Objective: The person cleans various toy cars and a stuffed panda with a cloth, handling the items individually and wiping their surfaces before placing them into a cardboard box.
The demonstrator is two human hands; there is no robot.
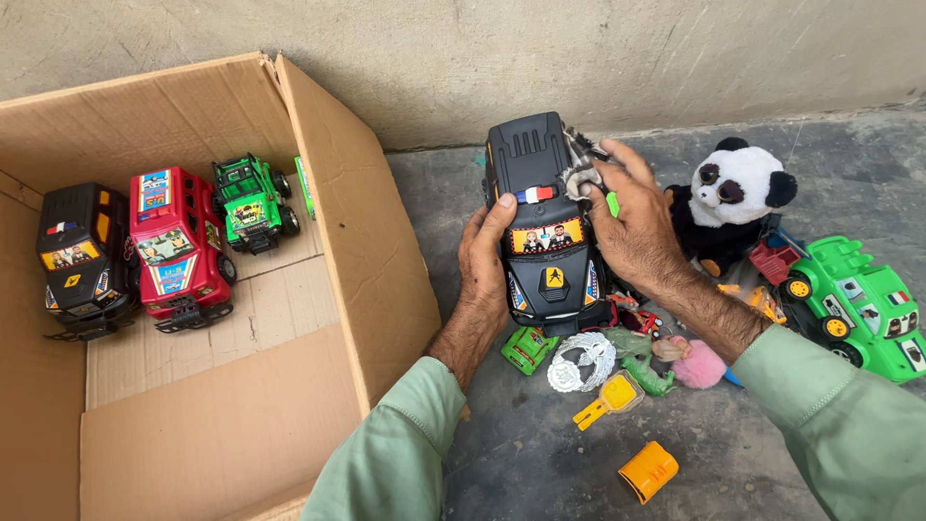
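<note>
A black toy police car (542, 224) is held up over the floor between both hands. My left hand (485, 265) grips its left side with the thumb on the roof. My right hand (632, 227) presses a grey checked cloth (582, 166) against the car's right side near the roof. Both arms wear pale green sleeves. Under the car lies a heap of small toys.
An open cardboard box (367, 251) at the left holds a black car (82, 260), a red truck (177, 246) and a small green jeep (253, 203). A panda plush (733, 198), a green truck (858, 307), a pink pompom (698, 365), a silver badge (582, 362) and orange pieces (648, 471) lie on the concrete floor.
</note>
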